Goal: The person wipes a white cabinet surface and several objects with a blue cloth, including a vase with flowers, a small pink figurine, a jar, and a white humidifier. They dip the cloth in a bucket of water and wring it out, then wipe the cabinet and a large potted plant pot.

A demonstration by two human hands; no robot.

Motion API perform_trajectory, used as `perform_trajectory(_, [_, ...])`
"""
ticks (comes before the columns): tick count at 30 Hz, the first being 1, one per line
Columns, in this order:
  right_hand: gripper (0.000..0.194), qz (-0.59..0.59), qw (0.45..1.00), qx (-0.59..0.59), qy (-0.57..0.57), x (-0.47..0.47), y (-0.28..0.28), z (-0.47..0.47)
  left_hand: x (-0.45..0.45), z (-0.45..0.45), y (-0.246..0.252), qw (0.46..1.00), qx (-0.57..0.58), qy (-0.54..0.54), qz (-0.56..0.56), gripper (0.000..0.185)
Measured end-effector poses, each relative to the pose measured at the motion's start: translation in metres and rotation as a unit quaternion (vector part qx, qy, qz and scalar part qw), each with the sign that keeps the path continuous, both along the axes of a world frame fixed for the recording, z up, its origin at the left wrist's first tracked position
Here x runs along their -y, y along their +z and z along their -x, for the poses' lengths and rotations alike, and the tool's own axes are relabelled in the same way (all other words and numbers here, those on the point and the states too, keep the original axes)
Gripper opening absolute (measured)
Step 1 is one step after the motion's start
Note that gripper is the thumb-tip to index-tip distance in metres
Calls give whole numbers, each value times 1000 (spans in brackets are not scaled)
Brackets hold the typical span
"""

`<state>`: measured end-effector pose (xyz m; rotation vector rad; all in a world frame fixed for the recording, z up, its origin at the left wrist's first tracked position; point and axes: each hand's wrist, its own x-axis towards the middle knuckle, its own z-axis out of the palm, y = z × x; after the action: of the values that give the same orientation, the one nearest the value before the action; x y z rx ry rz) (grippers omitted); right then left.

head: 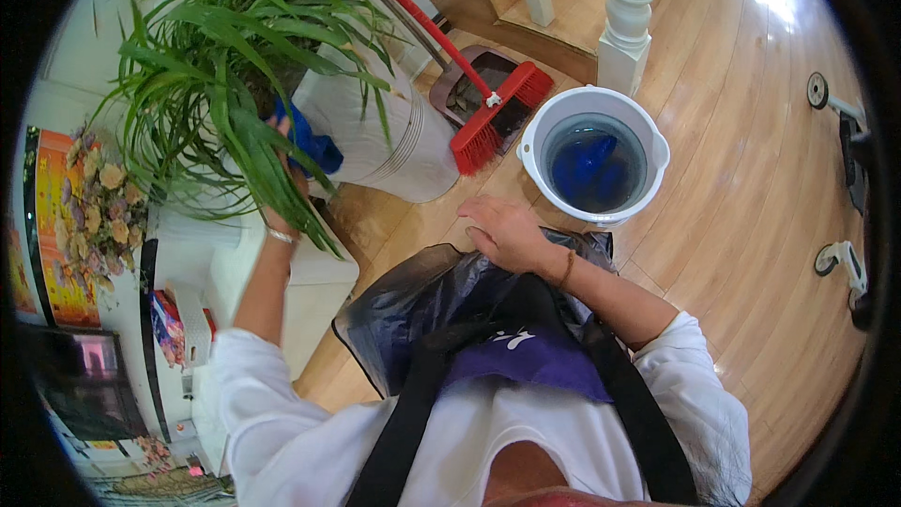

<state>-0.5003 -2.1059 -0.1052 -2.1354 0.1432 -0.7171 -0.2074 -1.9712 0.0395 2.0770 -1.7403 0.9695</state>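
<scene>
My left hand is partly hidden among the long strap-like leaves of a green potted plant. It holds a blue cloth against the tall white planter, close to its upper rim. My right hand hovers in front of the dark waterproof apron, half curled with nothing in it. Beyond that hand, on the wood floor, stands a white bucket of water with blue cloth lying in it.
A red broom and a long-handled dustpan stand between planter and bucket. Behind them are a wooden stair step and a white baluster. A white cabinet is at left. Wheeled legs show at far right.
</scene>
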Motion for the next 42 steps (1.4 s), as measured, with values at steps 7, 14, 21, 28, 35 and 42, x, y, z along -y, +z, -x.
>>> perform_trajectory(7, [35, -769, 621, 132, 80, -17, -31, -39, 24, 167, -104, 908, -312, 16, -280, 61])
perform_trajectory(14, [40, -865, 466, 145, 114, 13, -46, -85, 3, 80, -13, 986, -28, -1, -167, 25])
perform_trajectory(21, [35, -686, 638, 345, 55, 33, 2, -233, -6, -22, 86, 926, 288, 148, -194, 37])
perform_trajectory(28, [44, -406, 832, 254, -280, 37, -129, -323, -21, -113, 53, 978, 152, -54, -132, 39])
perform_trajectory(35, [47, -640, 681, 190, -300, 49, -183, -327, -75, -151, 57, 990, 107, 47, -75, 54])
perform_trajectory(42, [47, -473, 745, 469, -46, 95, -51, -337, -84, -132, 39, 945, 289, 126, -85, 57])
